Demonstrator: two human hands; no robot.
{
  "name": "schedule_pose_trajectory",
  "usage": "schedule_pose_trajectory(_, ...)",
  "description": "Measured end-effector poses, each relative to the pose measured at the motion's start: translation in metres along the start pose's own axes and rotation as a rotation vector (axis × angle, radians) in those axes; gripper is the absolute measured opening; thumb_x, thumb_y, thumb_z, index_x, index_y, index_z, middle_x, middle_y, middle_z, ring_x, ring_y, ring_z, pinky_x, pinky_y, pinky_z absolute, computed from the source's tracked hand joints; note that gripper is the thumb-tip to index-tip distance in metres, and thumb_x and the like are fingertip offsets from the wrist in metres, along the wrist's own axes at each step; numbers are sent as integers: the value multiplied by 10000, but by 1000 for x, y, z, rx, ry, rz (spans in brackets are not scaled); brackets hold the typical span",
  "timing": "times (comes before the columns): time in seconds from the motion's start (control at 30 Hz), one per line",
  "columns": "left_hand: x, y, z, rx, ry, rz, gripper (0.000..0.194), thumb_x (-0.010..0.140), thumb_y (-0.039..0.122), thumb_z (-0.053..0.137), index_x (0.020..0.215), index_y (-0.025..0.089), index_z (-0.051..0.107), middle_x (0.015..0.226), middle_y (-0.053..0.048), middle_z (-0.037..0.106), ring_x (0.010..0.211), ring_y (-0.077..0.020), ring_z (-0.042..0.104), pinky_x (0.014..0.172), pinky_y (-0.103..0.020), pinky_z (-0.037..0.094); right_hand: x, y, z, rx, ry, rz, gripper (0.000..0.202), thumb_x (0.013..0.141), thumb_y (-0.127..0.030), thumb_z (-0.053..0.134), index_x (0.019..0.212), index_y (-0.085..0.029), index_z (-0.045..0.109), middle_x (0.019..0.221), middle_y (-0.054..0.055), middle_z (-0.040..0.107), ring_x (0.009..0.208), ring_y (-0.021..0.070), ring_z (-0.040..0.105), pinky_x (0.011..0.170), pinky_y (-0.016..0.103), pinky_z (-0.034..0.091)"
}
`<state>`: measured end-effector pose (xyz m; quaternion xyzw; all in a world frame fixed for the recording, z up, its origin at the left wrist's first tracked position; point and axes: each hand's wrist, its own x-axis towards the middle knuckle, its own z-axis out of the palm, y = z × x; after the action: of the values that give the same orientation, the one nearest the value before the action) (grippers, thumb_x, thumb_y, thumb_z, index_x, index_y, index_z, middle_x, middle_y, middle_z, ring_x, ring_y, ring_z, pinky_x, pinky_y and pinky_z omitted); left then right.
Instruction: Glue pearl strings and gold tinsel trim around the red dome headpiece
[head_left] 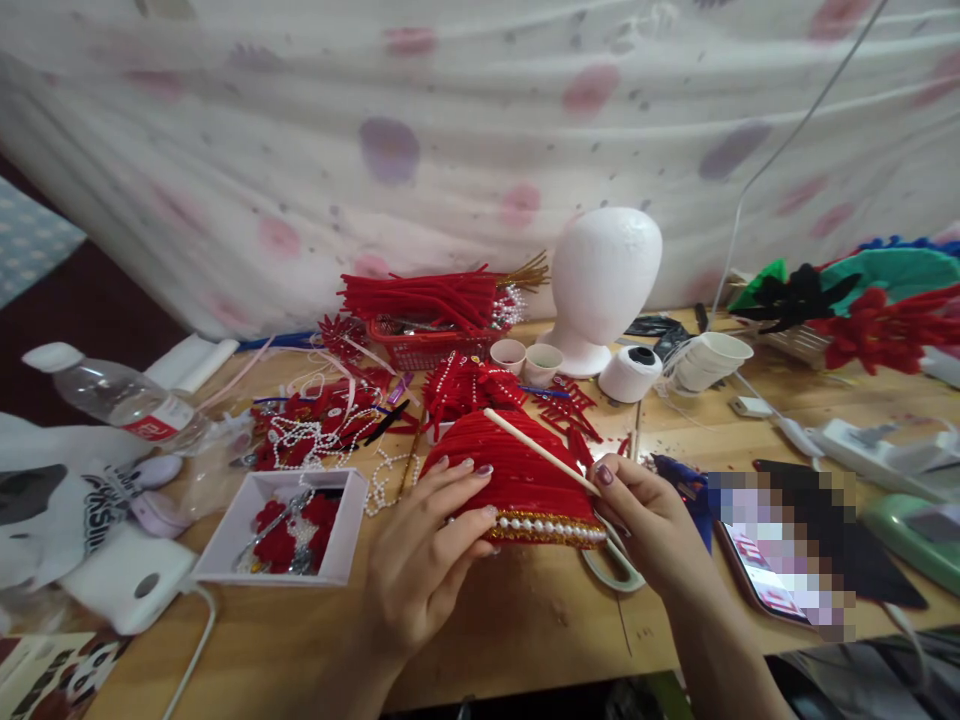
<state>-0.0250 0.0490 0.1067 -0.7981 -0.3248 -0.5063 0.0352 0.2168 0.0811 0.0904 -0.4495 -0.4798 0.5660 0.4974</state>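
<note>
- Head view: left hand (424,560) lies flat on red chenille headpiece (517,480), fingers spread across its left side, thumb at the pearl trim (551,527).
- Right hand (649,520) pinches a thin wooden stick (536,450) between thumb and forefinger; the stick's tip lies over the headpiece top.
- Headpiece sits on wooden table (525,620), near front edge, between white box (289,525) and phone (772,580).
- White foam head (604,280) stands behind.

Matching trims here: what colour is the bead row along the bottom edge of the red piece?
White pearl beads over a gold band, on the red piece; head view.
</note>
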Motion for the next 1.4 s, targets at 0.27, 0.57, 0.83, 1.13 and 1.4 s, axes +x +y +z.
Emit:
schedule_pose_trajectory(0.27, -1, 7, 2, -77, 32, -129, 265, 984, 271, 610, 1229, 172, 585, 1138, -110, 780, 1196, -196, 687, 1037, -378, 570, -9, -20, -13, -144, -44, -107, 362, 836, -549, 751, 765, -207, 658, 602, -27, 521, 506, 104, 405, 446, 212, 329)
schedule_pose_trajectory(0.57, -4, 3, 5, -65, 48, -80, 346, 885, -73, 537, 1146, 149, 590, 1192, -103, 768, 1262, -157, 641, 1087, -324, 514, -28, -12, -16, -62, 6, -230, 289, 968, -408, 630, 1245, -322, 640, 780, -1, 609, 718, 170, 597, 634, 261, 507)
schedule_pose_trajectory(0.83, -22, -18, -3, 165, 171, -142, 360, 881, -52, 550, 1159, 166, 620, 1183, -89, 776, 1149, -181, 717, 979, -312, 577, -24, -15, 13, -326, -20, -332, 207, 992, -413, 583, 1044, -276, 729, 749, 13, 661, 691, 176, 627, 642, 267, 533)
schedule_pose_trajectory(1.13, -21, -16, -12, 216, 102, -100, 485, 875, -45, 552, 1282, 212, 608, 1109, -45, 770, 1071, -171, 725, 960, -310, 571, -30, -10, 35, -126, -47, -359, 348, 767, -198, 840, 1067, -329, 723, 1025, -14, 781, 956, 185, 751, 831, 252, 611)
schedule_pose_trajectory(1.4, -25, -17, -11, 265, 126, -150, 478, 897, -19, 562, 1306, 224, 604, 1088, -46, 770, 1051, -160, 723, 948, -280, 566, -18, -5, 41, -224, -137, -415, 201, 815, -234, 799, 1013, -271, 800, 856, 14, 781, 751, 168, 701, 662, 254, 540)
